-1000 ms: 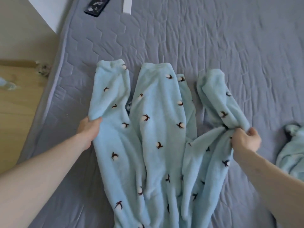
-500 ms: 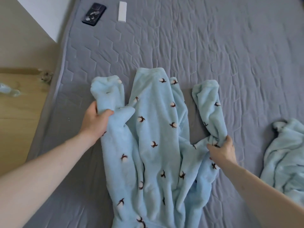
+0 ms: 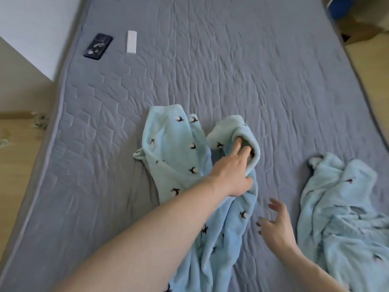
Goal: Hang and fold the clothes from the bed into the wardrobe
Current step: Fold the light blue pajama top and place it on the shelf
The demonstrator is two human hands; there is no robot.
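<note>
A light-blue fleece garment [image 3: 174, 152] with small dark bird prints lies on the grey quilted bed [image 3: 242, 66], bunched narrow. My left hand [image 3: 233, 169] reaches across it. Its fingers are tucked into a curled fold of the garment's right part, and the fabric wraps over the fingertips and runs under the thumb. My right hand [image 3: 275, 224] hovers just right of the garment with its fingers spread and touches nothing. A second light-blue fleece piece [image 3: 341, 211] lies crumpled at the right. The wardrobe is out of view.
A dark phone [image 3: 98, 46] and a small white box [image 3: 131, 41] lie near the bed's far left corner. Wooden floor [image 3: 14, 165] runs along the left edge. A cardboard box [image 3: 357, 32] stands beyond the bed's far right corner.
My left hand has carried the garment's left part over to the right. My right hand has let go of the right part and pulled back, now open.
</note>
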